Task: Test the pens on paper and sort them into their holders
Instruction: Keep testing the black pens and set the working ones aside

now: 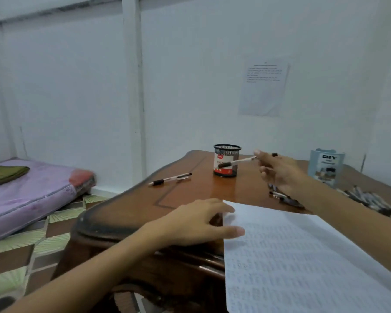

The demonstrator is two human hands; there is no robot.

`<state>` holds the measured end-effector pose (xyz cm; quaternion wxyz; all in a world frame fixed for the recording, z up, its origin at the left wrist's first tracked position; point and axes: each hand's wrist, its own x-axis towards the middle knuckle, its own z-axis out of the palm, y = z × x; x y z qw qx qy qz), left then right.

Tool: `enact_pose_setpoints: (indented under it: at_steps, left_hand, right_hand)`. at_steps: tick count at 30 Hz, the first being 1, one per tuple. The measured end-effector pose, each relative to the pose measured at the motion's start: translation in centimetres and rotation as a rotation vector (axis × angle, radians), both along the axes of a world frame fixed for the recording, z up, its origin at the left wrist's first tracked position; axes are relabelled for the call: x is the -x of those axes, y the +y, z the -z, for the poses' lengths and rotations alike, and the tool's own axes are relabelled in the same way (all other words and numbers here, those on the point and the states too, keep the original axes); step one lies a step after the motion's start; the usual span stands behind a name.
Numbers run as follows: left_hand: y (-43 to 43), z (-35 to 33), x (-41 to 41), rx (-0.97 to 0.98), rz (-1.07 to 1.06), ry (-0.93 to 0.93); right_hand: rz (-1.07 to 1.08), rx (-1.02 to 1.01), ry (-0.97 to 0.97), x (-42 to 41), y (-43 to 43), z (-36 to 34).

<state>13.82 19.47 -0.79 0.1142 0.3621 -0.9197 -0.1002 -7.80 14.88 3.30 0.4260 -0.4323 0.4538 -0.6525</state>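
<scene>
My right hand pinches a white pen with a black grip, held in the air in front of the black mesh holder; the pen's tip points left. My left hand rests with relaxed fingers on the upper left corner of the lined paper. A second white pen lies on the wooden table left of the mesh holder. A light blue holder marked DIY stands at the back right. A heap of pens lies at the right, and a few more pens lie under my right forearm.
The table's left edge drops to a tiled floor. A purple mattress with folded green cloth lies on the floor at the left. White walls stand close behind the table, with a printed sheet stuck on one.
</scene>
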Motion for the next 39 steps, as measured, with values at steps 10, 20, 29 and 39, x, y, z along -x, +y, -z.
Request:
enact_pose_setpoints:
  at_steps: [10, 20, 29, 39]
  left_hand:
    - [-3.6, -0.2, 1.9, -0.169, -0.044, -0.101]
    - [-4.9, 1.6, 1.3, -0.061, -0.052, -0.098]
    - [-4.6, 1.4, 1.4, -0.035, -0.113, -0.159]
    - [-3.6, 1.4, 1.2, -0.105, -0.132, -0.172]
  right_hand:
    - [0.199, 0.01, 0.033, 1.7, -1.1, 0.2]
    - [-0.084, -0.291, 0.307, -0.2, -2.2, 2.3]
    - [-0.063, -0.164, 0.138, 1.6, -2.8, 2.7]
    - [0.105, -0.124, 0.102, 1.5, -3.5, 3.5]
